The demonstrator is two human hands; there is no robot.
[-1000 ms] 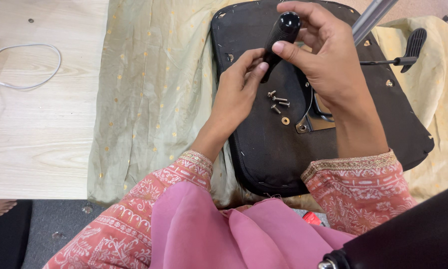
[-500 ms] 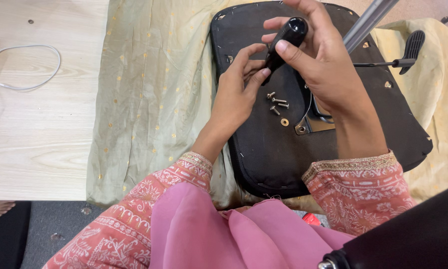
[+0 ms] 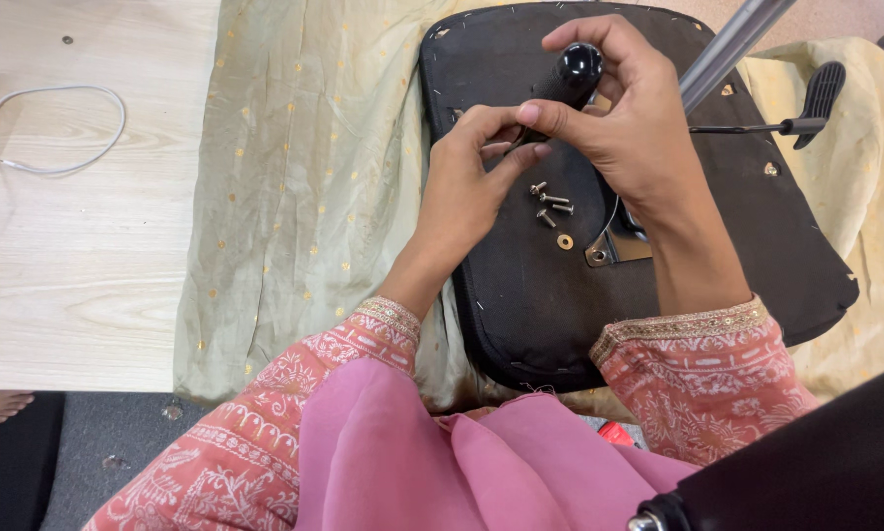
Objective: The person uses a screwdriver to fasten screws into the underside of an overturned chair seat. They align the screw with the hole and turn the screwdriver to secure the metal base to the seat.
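My right hand (image 3: pixel 624 123) grips a black screwdriver handle (image 3: pixel 572 74) held over the upturned black seat base (image 3: pixel 530 295). My left hand (image 3: pixel 471 177) pinches the lower end of the same tool with thumb and fingers, right beside the right hand. A few loose silver screws (image 3: pixel 550 202) and a brass washer (image 3: pixel 565 241) lie on the seat base just below my fingers. A metal bracket (image 3: pixel 609 246) shows partly under my right wrist. The tool's tip is hidden by my fingers.
The seat base rests on a pale green cloth (image 3: pixel 304 177) spread over a light wooden table (image 3: pixel 68 246). A white cable (image 3: pixel 58 128) loops at the left. A black lever (image 3: pixel 806 108) and a grey metal tube (image 3: pixel 732 44) stick out at upper right.
Both hands with the screwdriver shifted slightly; the handle tilted and my left fingers closed in on its lower end. The screws have not moved.
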